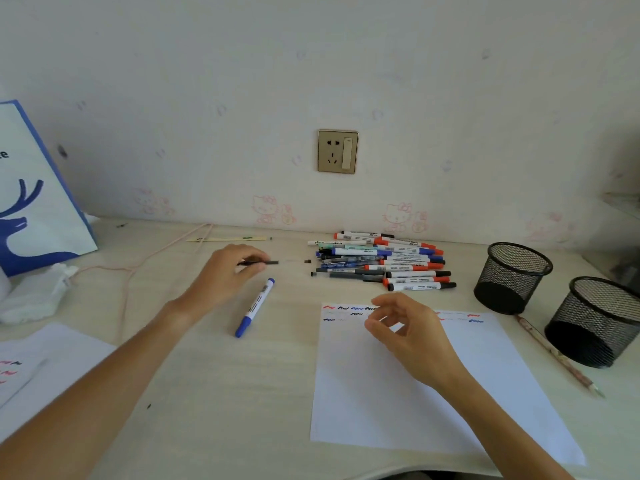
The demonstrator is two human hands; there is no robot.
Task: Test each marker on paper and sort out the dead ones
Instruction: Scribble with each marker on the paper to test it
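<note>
A white sheet of paper (pixel 415 393) lies in front of me with short red, blue and black scribbles along its top edge. My right hand (pixel 408 334) hovers over that top edge, fingers loosely curled, holding nothing. My left hand (pixel 228 271) reaches to the left of the pile and pinches a thin clear-barrelled black pen (pixel 273 262) lying on the desk. A blue-capped white marker (pixel 255 307) lies alone on the desk just below that hand. A pile of several markers and pens (pixel 381 261) sits behind the paper.
Two black mesh pen cups (pixel 512 277) (pixel 595 323) stand at the right, a pencil (pixel 557 355) lying beside them. A second scribbled sheet (pixel 41 362) lies at the left edge. A blue-and-white bag (pixel 34 188), crumpled tissue (pixel 34 296) and a pink cord (pixel 138 268) lie at back left.
</note>
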